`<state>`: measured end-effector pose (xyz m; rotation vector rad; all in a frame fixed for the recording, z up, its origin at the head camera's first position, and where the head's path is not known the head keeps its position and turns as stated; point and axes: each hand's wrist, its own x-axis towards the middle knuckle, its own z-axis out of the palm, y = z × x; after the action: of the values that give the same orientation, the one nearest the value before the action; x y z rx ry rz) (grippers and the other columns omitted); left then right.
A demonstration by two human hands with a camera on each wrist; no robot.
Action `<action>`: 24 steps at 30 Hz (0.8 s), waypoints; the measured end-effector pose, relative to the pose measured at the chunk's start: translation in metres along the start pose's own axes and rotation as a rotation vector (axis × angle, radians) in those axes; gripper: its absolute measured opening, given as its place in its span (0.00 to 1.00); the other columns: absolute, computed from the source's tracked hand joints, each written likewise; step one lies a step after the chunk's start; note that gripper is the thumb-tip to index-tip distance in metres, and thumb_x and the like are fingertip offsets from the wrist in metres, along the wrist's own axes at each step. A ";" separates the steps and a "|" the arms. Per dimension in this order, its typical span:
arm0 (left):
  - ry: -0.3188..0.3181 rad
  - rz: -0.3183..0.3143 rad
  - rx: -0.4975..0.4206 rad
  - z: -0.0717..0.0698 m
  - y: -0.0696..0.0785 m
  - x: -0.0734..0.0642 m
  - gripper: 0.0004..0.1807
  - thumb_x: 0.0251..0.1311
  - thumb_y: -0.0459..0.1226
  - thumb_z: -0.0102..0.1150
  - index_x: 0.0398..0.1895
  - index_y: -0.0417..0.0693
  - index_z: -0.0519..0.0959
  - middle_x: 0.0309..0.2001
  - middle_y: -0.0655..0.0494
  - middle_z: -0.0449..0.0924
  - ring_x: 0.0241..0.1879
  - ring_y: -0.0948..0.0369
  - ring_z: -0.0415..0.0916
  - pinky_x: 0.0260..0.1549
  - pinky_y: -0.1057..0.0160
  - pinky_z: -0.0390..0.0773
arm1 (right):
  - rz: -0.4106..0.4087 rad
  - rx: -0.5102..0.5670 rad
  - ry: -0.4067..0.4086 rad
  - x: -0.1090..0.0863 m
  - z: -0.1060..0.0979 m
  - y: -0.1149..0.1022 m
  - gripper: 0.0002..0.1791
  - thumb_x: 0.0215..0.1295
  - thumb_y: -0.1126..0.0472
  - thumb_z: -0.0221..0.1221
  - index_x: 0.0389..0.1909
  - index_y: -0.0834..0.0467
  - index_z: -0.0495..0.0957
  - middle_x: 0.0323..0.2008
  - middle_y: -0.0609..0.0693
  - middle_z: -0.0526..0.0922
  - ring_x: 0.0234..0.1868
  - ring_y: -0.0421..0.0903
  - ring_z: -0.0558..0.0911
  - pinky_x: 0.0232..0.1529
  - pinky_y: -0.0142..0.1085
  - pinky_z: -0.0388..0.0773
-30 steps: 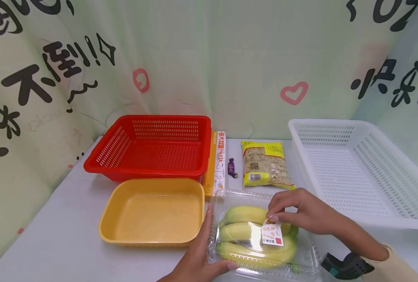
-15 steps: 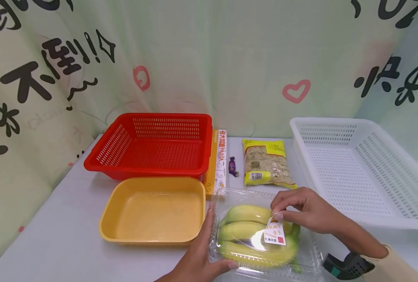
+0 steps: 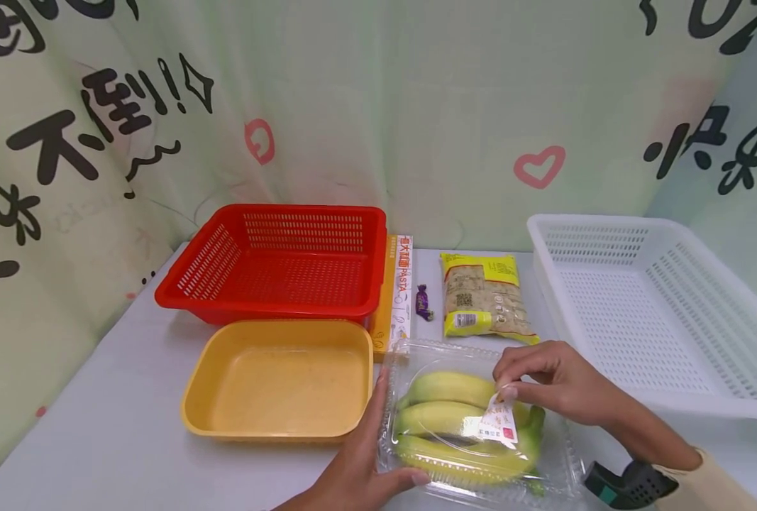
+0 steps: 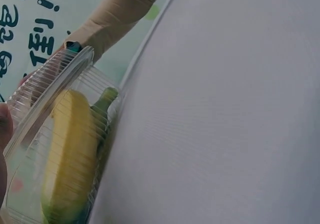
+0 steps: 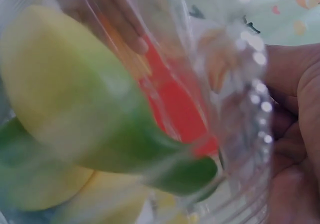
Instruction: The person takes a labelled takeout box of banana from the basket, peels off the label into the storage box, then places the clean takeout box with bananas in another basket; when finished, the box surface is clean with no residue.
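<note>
Several yellow bananas with greenish ends (image 3: 438, 419) lie inside a clear lidded plastic box (image 3: 560, 458) at the table's near edge. My left hand (image 3: 368, 461) holds the box by its left side, thumb at the near left corner. With thumb and forefinger my right hand (image 3: 553, 380) pinches the top of a white paper label (image 3: 498, 424) on the lid. The label's upper part is lifted and bent, its lower part lies flat. In the left wrist view a banana (image 4: 70, 154) shows through the ridged wall. The right wrist view has a blurred banana (image 5: 85, 94) close up.
A yellow tub (image 3: 276, 383) stands left of the box, with a red basket (image 3: 301, 280) behind it. Beyond the box are a pasta box (image 3: 400, 291), a purple wrapped candy (image 3: 422, 303) and a yellow-brown bag (image 3: 483, 294). A white basket (image 3: 627, 319) stands at right.
The right hand has drawn slightly to the right with the label's top, and more of the label now bends up off the lid. The left hand stays at the box's side.
</note>
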<state>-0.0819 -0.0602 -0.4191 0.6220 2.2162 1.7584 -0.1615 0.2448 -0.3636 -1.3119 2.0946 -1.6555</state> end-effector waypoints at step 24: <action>-0.003 0.017 -0.049 -0.001 -0.002 0.002 0.66 0.50 0.46 0.73 0.77 0.67 0.30 0.77 0.66 0.29 0.75 0.60 0.32 0.69 0.60 0.41 | -0.152 0.140 0.026 -0.005 -0.003 0.010 0.26 0.50 0.91 0.53 0.42 0.63 0.85 0.37 0.53 0.83 0.35 0.46 0.76 0.25 0.39 0.72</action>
<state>-0.0842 -0.0610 -0.4205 0.6345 2.1655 1.8125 -0.1658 0.2501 -0.3729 -1.4426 1.8945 -1.8515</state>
